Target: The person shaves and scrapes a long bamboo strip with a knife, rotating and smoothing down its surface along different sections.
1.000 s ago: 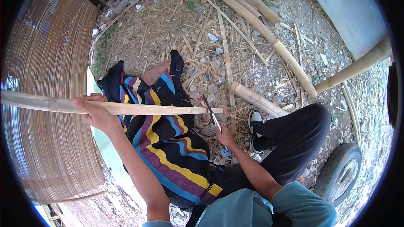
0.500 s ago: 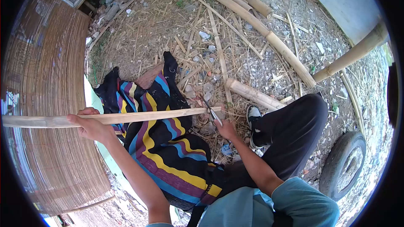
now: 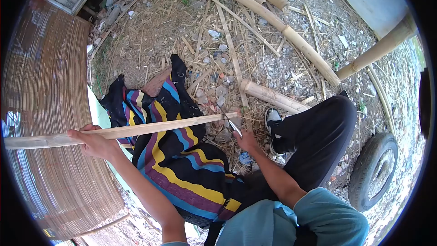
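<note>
A long split bamboo strip (image 3: 150, 128) runs across in front of me, over my lap. My left hand (image 3: 96, 145) is closed around it toward its left part. In my right hand (image 3: 246, 140) is a knife (image 3: 234, 126), gripped by its handle. The knife's dark, narrow blade lies against the strip close to its right end. Beneath the strip, a black cloth with yellow, blue and purple stripes (image 3: 168, 168) is draped over my leg.
Thick bamboo poles (image 3: 302, 48) and a shorter bamboo piece (image 3: 271, 95) lie on the littered ground ahead. A slatted bamboo blind (image 3: 50, 109) stands at left. On the right is a tyre (image 3: 373, 171), below a leaning bamboo post (image 3: 378, 50). My shoe (image 3: 274, 123) is beside the knife hand.
My left hand has shifted slightly left and down, so the strip's left end sits lower. The knife stays near the right end. The whole view has moved a little.
</note>
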`<state>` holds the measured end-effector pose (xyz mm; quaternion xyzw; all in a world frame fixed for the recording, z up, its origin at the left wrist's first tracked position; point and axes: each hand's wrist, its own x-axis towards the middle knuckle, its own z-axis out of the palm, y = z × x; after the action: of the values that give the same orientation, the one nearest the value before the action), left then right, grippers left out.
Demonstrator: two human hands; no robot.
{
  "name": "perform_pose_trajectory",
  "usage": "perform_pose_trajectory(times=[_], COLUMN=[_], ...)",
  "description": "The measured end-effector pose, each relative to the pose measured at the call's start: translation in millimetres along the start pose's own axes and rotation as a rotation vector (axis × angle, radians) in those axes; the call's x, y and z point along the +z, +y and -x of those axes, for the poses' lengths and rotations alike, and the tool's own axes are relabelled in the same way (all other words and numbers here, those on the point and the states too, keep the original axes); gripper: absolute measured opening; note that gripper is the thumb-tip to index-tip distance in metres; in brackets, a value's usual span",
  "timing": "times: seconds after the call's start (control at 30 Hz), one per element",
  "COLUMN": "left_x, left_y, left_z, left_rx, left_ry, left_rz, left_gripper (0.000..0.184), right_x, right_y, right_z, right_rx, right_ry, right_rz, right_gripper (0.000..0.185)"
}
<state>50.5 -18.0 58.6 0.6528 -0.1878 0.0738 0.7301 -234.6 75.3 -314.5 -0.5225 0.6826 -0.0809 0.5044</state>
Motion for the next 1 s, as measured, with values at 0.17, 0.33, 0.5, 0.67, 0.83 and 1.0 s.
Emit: perform_pose_trajectory(times=[0.17,0.33,0.5,0.67,0.83,1.0], left_x=[-1.2,-5.5,-1.9,-1.5,-2.7,-2.3], left_y=[-2.2,-2.5,-6.1,-4.9,-5.2,-4.3], left_z=[-1.7,0.6,-5.6,-3.6,-4.8,-2.1], left_rx=[-0.006,-0.011,0.013,0.019,-0.004,-0.016], left_ry=[0.041,0.014,0.020,0.025,0.027,0.022], left_rz=[-0.065,-0.061,-0.050,-0.066,-0.078,-0.077], left_gripper=[0.067,0.067,0.066,0.066,0.067,0.066], right_x=[-12.4,-16.6,14.3,-19.6,-1.0,-22.0], right_y=[43.9,31.1,53.0,46.6,48.3,45.1], right_z=[-8.5,-2.2,-6.2,6.4,-0.9,0.0], right_rx=[0.147,0.102,0.314,0.201,0.220,0.122], right_ry=[0.021,-0.074,-0.014,-0.040,-0.062,-0.046], right_rz=[0.084,0.092,-0.101,0.084,-0.044,-0.041], right_gripper=[0.058,0.060,0.062,0.064,0.064,0.061])
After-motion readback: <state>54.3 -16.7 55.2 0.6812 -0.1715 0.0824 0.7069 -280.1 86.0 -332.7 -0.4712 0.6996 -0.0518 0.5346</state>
